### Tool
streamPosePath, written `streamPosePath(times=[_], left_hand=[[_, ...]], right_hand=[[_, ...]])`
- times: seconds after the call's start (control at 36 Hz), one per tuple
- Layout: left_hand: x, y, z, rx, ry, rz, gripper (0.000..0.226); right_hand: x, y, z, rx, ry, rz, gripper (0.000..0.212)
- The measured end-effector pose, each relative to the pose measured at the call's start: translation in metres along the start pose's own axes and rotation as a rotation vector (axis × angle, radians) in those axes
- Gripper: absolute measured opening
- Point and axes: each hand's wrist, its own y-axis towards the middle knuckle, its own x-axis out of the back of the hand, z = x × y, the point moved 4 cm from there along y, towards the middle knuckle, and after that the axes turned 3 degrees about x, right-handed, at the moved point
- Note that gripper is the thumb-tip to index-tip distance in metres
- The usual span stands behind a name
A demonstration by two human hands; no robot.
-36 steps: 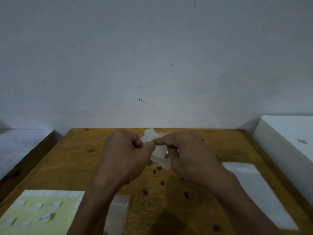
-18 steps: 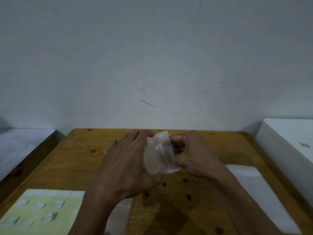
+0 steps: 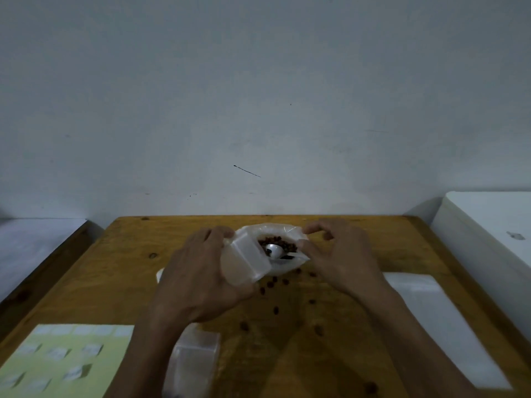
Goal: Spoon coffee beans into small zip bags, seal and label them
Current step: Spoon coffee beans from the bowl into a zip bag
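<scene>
Hands (image 3: 201, 271) (image 3: 342, 259) crowd bean bag (image 3: 290, 234) (near table's (image 3: 129, 282) far edge).

The room is dim and flat-lit, with a cool grey cast over the wall (image 3: 258, 96) and a dull, muddy tone on the wooden tabletop (image 3: 120, 268). Soft shadows fall toward the near edge beneath both forearms, and no glare shows anywhere. The wide lens bows the tabletop's sides outward, and the whole view is soft and slightly noisy, with the label sheet (image 3: 57, 360) at the lower left corner smeared.
</scene>
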Motion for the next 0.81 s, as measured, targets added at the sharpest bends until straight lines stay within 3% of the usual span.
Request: streamPosePath(times=[0.08,0.14,0.25,0.36,0.42,0.47,0.61,0.81], left_hand=[[-0.003,0.005,0.014,0.069,0.022,0.042,0.097],[-0.006,0.009,0.018,0.095,0.052,0.058,0.098],[-0.013,0.017,0.022,0.114,0.029,0.088,0.102],[-0.016,0.020,0.026,0.127,-0.001,0.089,0.104],[-0.016,0.021,0.028,0.131,-0.022,0.092,0.104],[-0.017,0.021,0.029,0.132,-0.033,0.093,0.104],[-0.019,0.021,0.033,0.142,-0.065,0.087,0.106],[-0.021,0.018,0.036,0.151,-0.076,0.079,0.107]], right_hand=[[-0.004,-0.001,-0.030,-0.183,-0.089,0.147,0.057],[-0.015,-0.006,-0.043,-0.270,0.044,0.262,0.064],[-0.031,-0.013,-0.048,-0.326,0.520,0.164,0.027],[-0.044,-0.004,-0.041,-0.459,0.900,0.051,0.019],[-0.050,0.000,-0.037,-0.489,0.973,0.011,0.011],[-0.052,0.003,-0.035,-0.423,0.865,-0.035,0.011],[-0.043,0.004,-0.023,0.050,0.253,-0.096,0.022],[-0.029,-0.003,-0.019,0.315,0.121,-0.166,0.020]])
